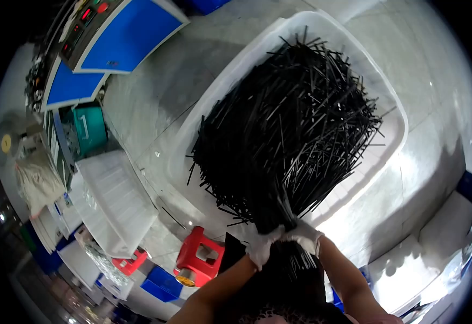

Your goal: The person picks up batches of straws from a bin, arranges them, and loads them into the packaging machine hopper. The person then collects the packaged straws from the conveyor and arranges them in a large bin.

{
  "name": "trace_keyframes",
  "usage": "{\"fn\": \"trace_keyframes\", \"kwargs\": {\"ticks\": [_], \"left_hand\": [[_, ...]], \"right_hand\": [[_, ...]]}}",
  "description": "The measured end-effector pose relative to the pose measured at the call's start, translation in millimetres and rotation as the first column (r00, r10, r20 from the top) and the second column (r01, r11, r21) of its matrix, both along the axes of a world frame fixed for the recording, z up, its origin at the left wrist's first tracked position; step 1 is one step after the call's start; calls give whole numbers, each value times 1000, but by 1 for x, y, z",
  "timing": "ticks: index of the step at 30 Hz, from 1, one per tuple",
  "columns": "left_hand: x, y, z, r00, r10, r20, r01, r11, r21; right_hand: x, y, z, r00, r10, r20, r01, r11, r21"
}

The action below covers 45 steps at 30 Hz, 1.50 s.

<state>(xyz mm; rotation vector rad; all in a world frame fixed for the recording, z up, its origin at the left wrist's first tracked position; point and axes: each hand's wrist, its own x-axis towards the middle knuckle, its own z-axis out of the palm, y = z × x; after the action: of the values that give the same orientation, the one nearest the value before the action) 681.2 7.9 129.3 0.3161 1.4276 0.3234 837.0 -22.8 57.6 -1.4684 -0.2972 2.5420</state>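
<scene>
A large white tub holds a big heap of thin black sticks, lying in many directions. At the tub's near edge, my left hand and my right hand, both in white gloves, are wrapped round a bundle of black sticks from either side. The bundle's far end lies against the heap, and its near ends stick out below my hands toward my body. Most of my fingertips are hidden by the bundle and the gloves.
A red stool stands left of my left arm, with a blue bin near it. Further left are a white crate, a teal bin and a blue machine. White sacks lie at the right.
</scene>
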Motion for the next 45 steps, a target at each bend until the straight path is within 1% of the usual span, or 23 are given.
{"fn": "trace_keyframes", "kwargs": {"ticks": [2,5,6,7,8,13,15,16,18,20,22,23,26,28,30,32,35,36,38,40,43,44,45], "left_hand": [[-13,-58,-8,996,-93,-1,91,972,217],[-22,-75,-11,973,214,85,-201,970,-134],[-32,-65,-10,988,-109,-108,129,973,191],[-43,-53,-9,859,-335,-387,485,774,407],[-55,-37,-11,765,-457,-454,606,749,267],[-118,45,-72,926,-85,-367,253,862,440],[-148,63,-118,873,-83,-481,354,786,508],[-156,75,-130,971,91,-219,18,892,452],[-160,82,-140,978,194,-74,-151,909,388],[-162,43,-184,982,-46,-183,130,868,480],[-149,28,-153,995,-59,-76,87,890,448],[-141,26,-129,998,-64,-22,67,903,425],[-126,47,-73,992,-112,65,72,895,440],[-115,86,-59,955,-295,19,232,789,568],[-99,133,-57,814,-552,-179,500,508,701],[-82,173,-57,517,-714,-472,714,56,698],[-62,202,-65,29,-742,-670,677,-479,560],[-60,202,-73,-49,-790,-611,648,-490,583],[-71,177,-102,195,-979,67,755,193,626],[-95,137,-131,406,-867,289,751,497,435],[-132,82,-165,445,-805,-393,676,14,737],[-123,87,-157,433,-869,-240,722,175,670],[-126,86,-173,420,-874,-245,726,161,669]], "right_hand": [[-3,15,32,974,220,62,-222,974,35],[-15,17,31,939,343,-1,-343,938,40],[-26,41,37,928,373,23,-373,922,101],[-40,67,44,915,400,48,-402,901,164],[-54,96,55,915,399,58,-403,904,142],[-129,179,-5,856,515,39,-499,805,321],[-161,217,-20,764,629,142,-620,655,431],[-173,220,-29,694,655,298,-709,553,437],[-171,199,-72,597,661,454,-793,400,461],[-152,172,-76,652,519,553,-702,138,698],[-136,163,-17,712,375,593,-615,-72,785],[-129,160,11,793,444,417,-606,509,611],[-104,150,52,964,167,206,-189,978,93],[-78,127,50,949,-193,249,180,981,75],[-74,137,69,867,-392,307,382,919,95],[-38,96,17,858,-450,245,322,846,426],[-38,76,2,791,-575,208,470,790,394],[-49,73,5,732,-650,205,609,759,232],[-76,58,12,711,-579,398,603,794,77],[-111,22,-19,670,-674,313,672,729,130],[-134,18,-29,574,-770,279,799,601,17],[-136,18,-29,541,-783,307,835,544,-84],[-131,13,-33,567,-776,275,813,581,-37]]}}
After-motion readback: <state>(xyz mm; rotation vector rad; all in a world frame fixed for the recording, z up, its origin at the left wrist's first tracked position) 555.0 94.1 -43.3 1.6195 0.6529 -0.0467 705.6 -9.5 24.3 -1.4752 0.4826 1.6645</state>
